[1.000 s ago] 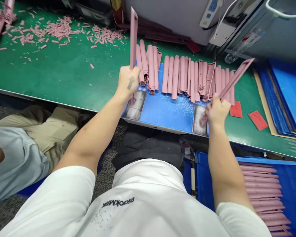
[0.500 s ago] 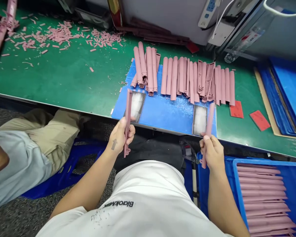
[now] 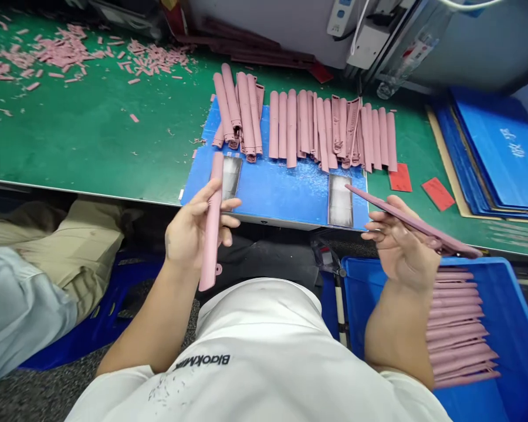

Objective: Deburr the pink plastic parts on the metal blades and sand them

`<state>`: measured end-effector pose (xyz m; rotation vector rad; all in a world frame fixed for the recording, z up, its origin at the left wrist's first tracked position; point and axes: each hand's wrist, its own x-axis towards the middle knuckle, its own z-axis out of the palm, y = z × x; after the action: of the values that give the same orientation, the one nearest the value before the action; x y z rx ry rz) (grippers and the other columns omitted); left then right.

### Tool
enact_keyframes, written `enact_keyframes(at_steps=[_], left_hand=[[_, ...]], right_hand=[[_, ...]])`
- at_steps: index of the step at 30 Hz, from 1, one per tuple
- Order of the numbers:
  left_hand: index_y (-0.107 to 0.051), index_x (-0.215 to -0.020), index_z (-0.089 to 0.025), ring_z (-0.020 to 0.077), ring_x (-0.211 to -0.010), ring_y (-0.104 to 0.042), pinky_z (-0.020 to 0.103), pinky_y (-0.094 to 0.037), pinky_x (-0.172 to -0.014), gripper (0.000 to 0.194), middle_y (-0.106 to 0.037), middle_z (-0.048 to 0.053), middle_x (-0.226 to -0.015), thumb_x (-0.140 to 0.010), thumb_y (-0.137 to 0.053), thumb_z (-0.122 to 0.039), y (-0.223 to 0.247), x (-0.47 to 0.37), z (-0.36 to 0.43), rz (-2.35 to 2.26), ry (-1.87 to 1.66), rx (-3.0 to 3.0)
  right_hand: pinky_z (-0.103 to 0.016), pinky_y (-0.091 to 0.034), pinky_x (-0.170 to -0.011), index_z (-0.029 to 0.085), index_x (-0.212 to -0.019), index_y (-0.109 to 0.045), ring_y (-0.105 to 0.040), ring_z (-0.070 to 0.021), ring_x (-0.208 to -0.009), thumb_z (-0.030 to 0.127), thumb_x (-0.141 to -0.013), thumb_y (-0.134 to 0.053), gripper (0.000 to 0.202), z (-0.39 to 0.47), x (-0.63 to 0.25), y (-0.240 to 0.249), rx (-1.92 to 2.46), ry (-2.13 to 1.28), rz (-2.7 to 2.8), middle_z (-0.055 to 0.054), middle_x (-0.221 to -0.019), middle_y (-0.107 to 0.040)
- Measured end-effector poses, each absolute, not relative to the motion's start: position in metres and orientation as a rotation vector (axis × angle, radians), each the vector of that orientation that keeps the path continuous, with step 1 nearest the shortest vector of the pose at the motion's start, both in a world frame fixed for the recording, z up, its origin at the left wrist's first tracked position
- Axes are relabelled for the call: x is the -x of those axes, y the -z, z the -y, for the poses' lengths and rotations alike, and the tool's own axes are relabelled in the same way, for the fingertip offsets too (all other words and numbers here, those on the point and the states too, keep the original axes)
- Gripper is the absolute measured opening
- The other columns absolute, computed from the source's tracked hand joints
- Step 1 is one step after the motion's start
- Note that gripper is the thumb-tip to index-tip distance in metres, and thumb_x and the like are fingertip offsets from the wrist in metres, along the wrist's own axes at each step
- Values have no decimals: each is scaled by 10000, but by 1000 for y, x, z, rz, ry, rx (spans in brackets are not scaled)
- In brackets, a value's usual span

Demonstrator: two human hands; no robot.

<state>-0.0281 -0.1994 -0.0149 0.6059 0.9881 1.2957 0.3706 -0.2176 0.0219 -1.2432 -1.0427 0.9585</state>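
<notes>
My left hand [image 3: 191, 225] holds a long pink plastic strip [image 3: 212, 228], its smooth rounded face up, in front of the bench edge. Across the palm and fingers of my right hand [image 3: 407, 246] lies another pink strip [image 3: 391, 210], slanting down to the right. Behind both hands a blue sheet [image 3: 281, 193] lies on the green bench, with a dark-edged pale pad [image 3: 232, 176] at its left and a similar pad [image 3: 340, 200] at its right. A row of pink strips [image 3: 291, 129] rests along the back of the sheet.
At right below the bench, a blue bin [image 3: 506, 328] holds stacked pink strips. Blue sheets [image 3: 506, 152] and red cards [image 3: 437, 193] lie on the bench at right. Pink scraps [image 3: 66, 50] are scattered at left. A seated person [image 3: 22, 293] is at the left.
My right hand has turned palm up and moved right, its strip swinging from upright to slanted. My left hand has turned its strip to the smooth face. The view has shifted right.
</notes>
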Motion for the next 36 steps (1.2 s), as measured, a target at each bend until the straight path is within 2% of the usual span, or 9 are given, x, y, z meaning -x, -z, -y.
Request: enact_keyframes(at_steps=[4, 7, 9, 11, 14, 17, 20, 28, 36], left_hand=[[-825, -1385, -302, 353, -1121, -890, 292, -685, -512, 596, -855, 138, -1380, -798, -924, -291, 12, 37, 190, -933, -1298, -694], [-833, -1325, -239, 312, -861, -882, 294, -643, -473, 578, -880, 134, -1141, -805, -1030, -398, 14, 53, 181, -1060, -1301, -834], [-850, -1213, -178, 221, -596, -756, 262, -531, -422, 491, -797, 54, -809, -889, -1009, -511, 16, 67, 165, -1238, -1338, -1017], [-836, -1029, -172, 166, -560, -660, 249, -469, -466, 344, -653, -22, -647, -956, -974, -479, 16, 78, 138, -1371, -1444, -1199], [-704, -845, -210, 175, -774, -711, 270, -489, -626, 345, -601, -22, -695, -1038, -900, -418, 17, 76, 82, -1277, -1664, -1250], [-548, -786, -221, 152, -738, -620, 295, -401, -663, 535, -458, -33, -652, -1165, -758, -536, 26, 51, 33, -1061, -1741, -1175], [-420, -766, -230, 112, -685, -488, 309, -273, -674, 639, -296, -60, -640, -1208, -707, -591, 37, 29, 11, -955, -1716, -1152], [-298, -740, -287, 132, -571, -263, 342, -179, -580, 682, -142, -65, -655, -1184, -685, -630, 24, -3, -6, -1014, -1829, -850], [-210, -753, -264, 141, -569, -80, 371, -136, -549, 686, -65, -57, -678, -1242, -553, -601, 16, -5, -2, -1046, -1870, -740]], right_hand=[[-439, -600, -621, 239, -999, -872, -599, -218, -547, 642, -884, -903, 420, 174, -381, -14, 1457, -246, 1293, -16, -689, -684], [-534, -624, -923, 255, -865, -745, -722, -289, -828, 660, -942, -723, 413, 129, -394, -1, 1416, 136, 1387, -83, -858, -742], [-519, -613, -909, 276, -789, -641, -722, -288, -833, 617, -960, -635, 382, 101, -394, 5, 1342, -53, 1343, -83, -810, -706], [-433, -572, -721, 300, -734, -536, -604, -222, -631, 552, -983, -586, 358, 79, -383, 7, 1228, -365, 1199, -8, -640, -540], [-328, -386, -530, 324, -724, -346, -314, -141, -483, 653, -1033, -588, 512, 56, -351, 8, 1062, -559, 1005, 87, -587, -249], [-325, -271, -489, 340, -733, -265, -183, -125, -509, 909, -957, -648, 722, 43, -326, 12, 1035, -617, 991, 102, -596, -174], [-355, -202, -479, 368, -729, -228, -103, -125, -521, 923, -956, -654, 735, 41, -318, 19, 1056, -622, 971, 109, -559, -123], [-323, -137, -452, 338, -769, -183, -90, -114, -496, 826, -1074, -547, 681, 26, -331, 26, 1071, -622, 889, 110, -628, -78], [-308, -156, -430, 314, -772, -179, -154, -106, -469, 947, -1040, -546, 780, 23, -337, 34, 991, -630, 905, 99, -689, -88]])
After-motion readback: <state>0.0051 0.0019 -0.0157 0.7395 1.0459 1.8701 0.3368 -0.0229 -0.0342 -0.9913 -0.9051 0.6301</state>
